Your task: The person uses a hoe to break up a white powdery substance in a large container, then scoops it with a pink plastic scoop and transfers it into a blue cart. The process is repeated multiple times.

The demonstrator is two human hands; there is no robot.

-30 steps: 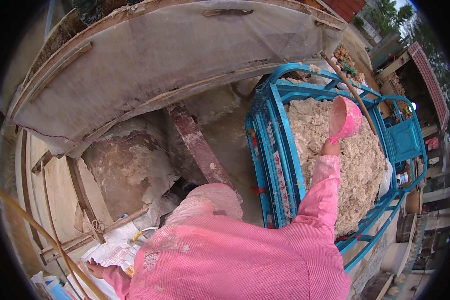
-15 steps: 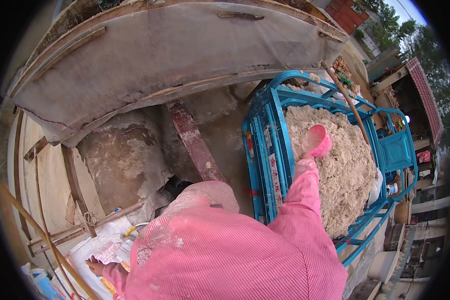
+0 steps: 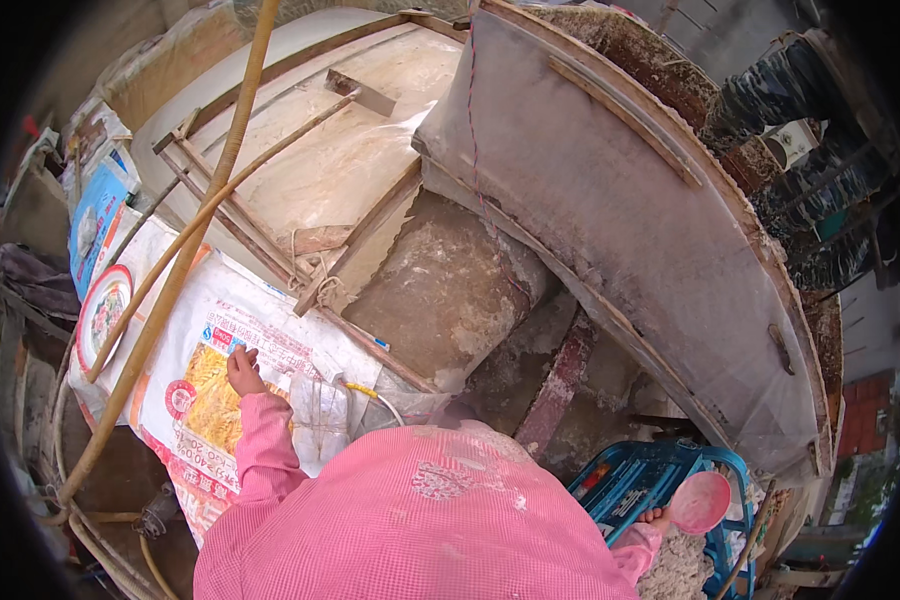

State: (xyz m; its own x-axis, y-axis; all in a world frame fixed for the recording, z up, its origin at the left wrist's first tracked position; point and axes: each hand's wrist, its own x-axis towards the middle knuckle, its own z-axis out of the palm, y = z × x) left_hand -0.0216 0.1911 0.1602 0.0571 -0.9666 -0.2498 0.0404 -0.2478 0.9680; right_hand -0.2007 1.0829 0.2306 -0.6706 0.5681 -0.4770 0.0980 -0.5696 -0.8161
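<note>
My right hand [image 3: 655, 518] grips a pink plastic scoop [image 3: 701, 502] by the side nearest me; the hand hides any handle. The scoop is above the near corner of a blue metal cart [image 3: 642, 478], which holds a heap of pale, crumbly, damp-looking material [image 3: 676, 562]. To the left, my left hand [image 3: 245, 371] hangs over a white printed sack [image 3: 270, 315], fingers loosely apart and holding nothing. I cannot tell whether it touches the sack. Pink sleeves cover both arms.
A plastic-covered curved panel [image 3: 620, 200] rises ahead on the right. Beyond the sack lies a wooden-framed pale surface [image 3: 300, 150]. Long bamboo-like poles [image 3: 195, 215] cross the left side, near a round patterned tray [image 3: 105, 312]. A reddish beam [image 3: 560, 385] spans the wet pit.
The view has swung left, moving the cart to the lower right. My right hand still holds the scoop, which now shows its open side. My left hand stays over the sack.
</note>
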